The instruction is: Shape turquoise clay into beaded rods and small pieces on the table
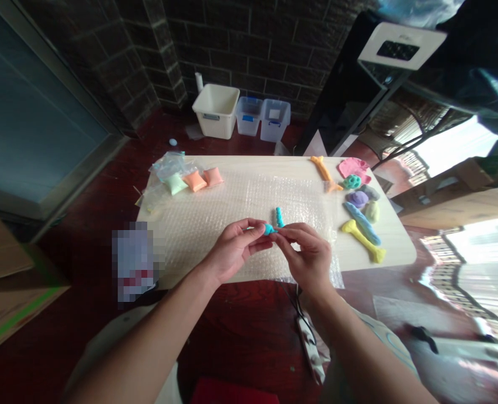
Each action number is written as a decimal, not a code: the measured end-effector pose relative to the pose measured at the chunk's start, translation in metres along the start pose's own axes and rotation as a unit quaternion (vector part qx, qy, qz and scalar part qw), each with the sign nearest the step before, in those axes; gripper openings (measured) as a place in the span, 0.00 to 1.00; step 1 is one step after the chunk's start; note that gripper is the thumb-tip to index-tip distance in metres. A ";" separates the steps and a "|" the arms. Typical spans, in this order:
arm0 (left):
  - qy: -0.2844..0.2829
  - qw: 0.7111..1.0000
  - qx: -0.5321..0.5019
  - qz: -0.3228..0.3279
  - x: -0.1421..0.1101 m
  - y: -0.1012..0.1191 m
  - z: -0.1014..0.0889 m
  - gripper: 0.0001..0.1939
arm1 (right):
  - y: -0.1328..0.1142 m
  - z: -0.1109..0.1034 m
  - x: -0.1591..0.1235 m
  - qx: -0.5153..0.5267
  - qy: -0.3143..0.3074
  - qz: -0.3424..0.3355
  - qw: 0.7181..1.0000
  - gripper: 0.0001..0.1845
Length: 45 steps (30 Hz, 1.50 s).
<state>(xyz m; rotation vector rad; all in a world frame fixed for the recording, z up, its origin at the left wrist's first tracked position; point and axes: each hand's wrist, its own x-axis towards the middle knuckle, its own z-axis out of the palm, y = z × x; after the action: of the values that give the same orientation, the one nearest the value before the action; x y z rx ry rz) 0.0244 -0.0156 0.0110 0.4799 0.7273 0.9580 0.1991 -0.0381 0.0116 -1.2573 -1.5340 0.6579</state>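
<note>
Over the bubble wrap (pixel 198 230), my left hand (pixel 237 249) grips a small lump of turquoise modelling clay (pixel 268 229) between thumb and fingers. The fingertips of my right hand (pixel 308 253) pinch the thin right end of the same lump. Just behind them stretches a short turquoise clay strip (pixel 278 214) made of rounded beads, its near end partly hidden by my right hand. Shaped clay pieces are on the right of the table: an orange bone (pixel 321 168), a yellow bone (pixel 363 241), a blue roll (pixel 361 223) and a purple lump (pixel 357 198).
At the table's (pixel 383 219) left are a green packet (pixel 175 183), orange packets (pixel 195 180) and clear plastic bags (pixel 168 165). A pink clay piece (pixel 355 167) lies at the back right. Bins (pixel 217 109) stand behind on the floor; a power strip (pixel 310 350) is below the front edge.
</note>
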 end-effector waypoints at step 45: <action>0.045 0.969 0.176 0.169 0.003 -0.007 0.002 0.14 | 0.007 -0.001 0.006 0.186 -0.032 0.070 0.980 0.14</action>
<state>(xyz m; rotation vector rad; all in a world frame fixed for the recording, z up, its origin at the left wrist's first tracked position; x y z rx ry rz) 0.0304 -0.0170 0.0065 0.8972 0.9216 1.1787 0.2031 -0.0309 0.0077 -1.0701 -1.3046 1.0325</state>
